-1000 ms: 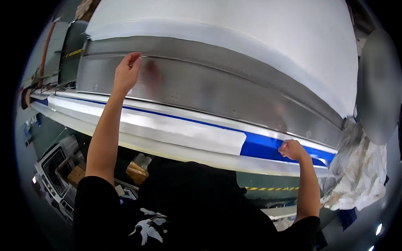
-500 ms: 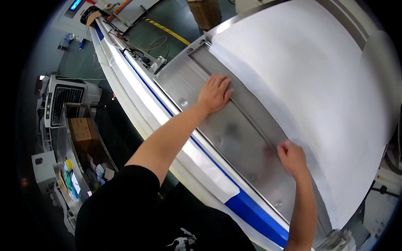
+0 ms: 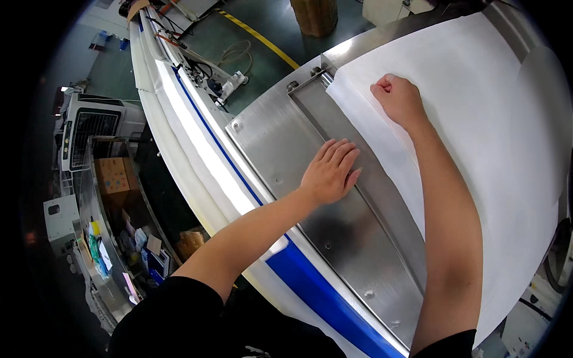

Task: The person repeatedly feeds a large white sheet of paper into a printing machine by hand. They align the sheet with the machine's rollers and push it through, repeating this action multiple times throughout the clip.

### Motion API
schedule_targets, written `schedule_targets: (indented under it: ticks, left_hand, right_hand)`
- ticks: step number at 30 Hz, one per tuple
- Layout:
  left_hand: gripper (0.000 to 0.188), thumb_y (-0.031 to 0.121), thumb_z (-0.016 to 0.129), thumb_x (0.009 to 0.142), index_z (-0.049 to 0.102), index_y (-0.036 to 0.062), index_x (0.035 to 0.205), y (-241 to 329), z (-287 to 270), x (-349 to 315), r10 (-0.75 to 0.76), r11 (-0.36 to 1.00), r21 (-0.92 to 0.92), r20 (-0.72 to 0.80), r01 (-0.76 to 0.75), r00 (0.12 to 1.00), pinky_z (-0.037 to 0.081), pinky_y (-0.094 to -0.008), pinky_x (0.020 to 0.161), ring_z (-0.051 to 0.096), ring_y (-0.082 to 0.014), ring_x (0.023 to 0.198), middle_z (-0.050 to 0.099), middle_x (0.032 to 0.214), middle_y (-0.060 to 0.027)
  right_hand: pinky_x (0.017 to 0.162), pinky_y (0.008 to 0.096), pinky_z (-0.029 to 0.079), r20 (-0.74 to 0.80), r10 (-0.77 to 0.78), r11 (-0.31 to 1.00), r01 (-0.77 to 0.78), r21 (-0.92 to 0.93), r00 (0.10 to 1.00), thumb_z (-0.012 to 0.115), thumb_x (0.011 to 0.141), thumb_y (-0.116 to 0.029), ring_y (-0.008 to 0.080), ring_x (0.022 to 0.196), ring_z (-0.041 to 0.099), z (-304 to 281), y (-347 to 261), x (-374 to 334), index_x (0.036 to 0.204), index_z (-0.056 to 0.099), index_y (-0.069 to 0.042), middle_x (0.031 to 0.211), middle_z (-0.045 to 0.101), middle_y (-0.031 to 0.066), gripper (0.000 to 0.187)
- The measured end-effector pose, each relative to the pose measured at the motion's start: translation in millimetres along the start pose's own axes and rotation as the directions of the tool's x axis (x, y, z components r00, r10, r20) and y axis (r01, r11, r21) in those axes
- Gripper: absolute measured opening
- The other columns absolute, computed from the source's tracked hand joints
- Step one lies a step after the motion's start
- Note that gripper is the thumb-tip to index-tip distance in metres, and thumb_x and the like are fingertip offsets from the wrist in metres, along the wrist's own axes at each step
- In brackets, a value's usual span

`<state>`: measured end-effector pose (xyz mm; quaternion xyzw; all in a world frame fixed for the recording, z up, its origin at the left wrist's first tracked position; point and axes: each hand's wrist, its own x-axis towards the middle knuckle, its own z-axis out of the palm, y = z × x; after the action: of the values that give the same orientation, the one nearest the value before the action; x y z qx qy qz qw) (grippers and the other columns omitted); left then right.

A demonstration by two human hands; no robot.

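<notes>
My left hand (image 3: 331, 172) lies with its fingers stretched out on the bare metal plate (image 3: 352, 230), by the long slot between plate and sheet. It holds nothing. Farther up, my right hand (image 3: 399, 98) is curled into a loose fist over the far left part of a wide white sheet (image 3: 477, 143). Whether anything small sits inside that fist is hidden. The sheet drapes over a curved surface, and its left edge runs alongside the grey strip of metal. A short shiny rod end (image 3: 327, 79) shows at the sheet's far corner.
Along the plate's left side runs a long white rail with a blue stripe (image 3: 310, 292). Cables and a power strip (image 3: 230, 89) lie beyond it. At left stand an air cooler (image 3: 95, 128) and a metal bin holding a cardboard box (image 3: 113, 176). A brown drum-like object (image 3: 315, 15) stands behind.
My right hand has moved from the sheet's near left edge to its far end, still curled. My left hand stays flat on the plate, and the view has shifted.
</notes>
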<state>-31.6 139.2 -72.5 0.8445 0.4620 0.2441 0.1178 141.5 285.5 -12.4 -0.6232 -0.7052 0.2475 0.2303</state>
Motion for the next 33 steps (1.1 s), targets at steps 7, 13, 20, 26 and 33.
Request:
schedule_targets:
  ticks: [7,13,20,26,33]
  left_hand:
    - [0.039,0.022,0.06,0.084,0.05,0.004,0.118,0.3,1.0,3.1,0.001,1.0,-0.008,-0.008,-0.001,1.0,0.033,-0.0439,0.104,0.046,-0.0299,0.118,0.051,0.122,-0.0124]
    - [0.04,0.015,0.059,0.081,0.05,0.0064,0.119,-15.4,-11.3,28.5,-0.033,0.998,-0.051,-0.101,0.028,0.994,0.034,-0.0442,0.099,0.047,-0.0314,0.116,0.051,0.124,-0.0125]
    - [0.048,0.014,0.055,0.081,0.047,0.0125,0.129,-67.6,-19.4,106.4,0.14,0.975,0.199,-0.211,-0.098,0.967,0.027,-0.0439,0.108,0.042,-0.0244,0.126,0.047,0.134,-0.0072]
    - [0.042,0.017,0.054,0.082,0.05,0.0128,0.123,-81.5,-13.6,109.3,0.209,0.957,0.239,-0.166,-0.166,0.964,0.029,-0.0425,0.107,0.044,-0.0239,0.125,0.05,0.13,-0.0065]
    - [0.026,0.02,0.061,0.075,0.057,0.0111,0.099,-79.6,-27.0,109.2,0.307,0.911,0.34,-0.182,-0.233,0.934,0.037,-0.0399,0.099,0.052,-0.0215,0.111,0.058,0.112,-0.0042]
  right_hand:
    - [0.07,0.0399,0.051,-0.02,0.101,0.993,-0.102,-0.063,0.995,0.058,0.08,-0.027,0.031,0.077,0.064,6.2,3.5,9.1,0.082,0.066,-0.007,0.08,0.068,0.0119,0.021]
    - [0.069,0.0401,0.051,-0.082,0.127,0.986,-0.135,-0.099,0.988,0.058,0.081,-0.03,0.03,0.076,0.065,6.9,5.3,3.7,0.082,0.067,-0.01,0.079,0.068,0.0096,0.021]
    - [0.067,0.0401,0.051,-0.128,0.118,0.979,-0.137,-0.15,0.985,0.059,0.082,-0.032,0.0305,0.073,0.065,8.6,7.2,1.2,0.084,0.067,-0.013,0.08,0.068,0.0087,0.02]
    - [0.067,0.0397,0.051,-0.122,0.117,0.977,-0.136,-0.164,0.986,0.059,0.083,-0.032,0.0292,0.075,0.065,7.8,8.8,1.3,0.086,0.067,-0.014,0.079,0.068,0.0087,0.02]
    - [0.065,0.0353,0.05,-0.13,0.15,0.983,-0.162,-0.09,0.98,0.062,0.083,-0.032,0.0245,0.07,0.065,2.4,4.7,-4.1,0.086,0.067,-0.011,0.078,0.068,0.0081,0.022]
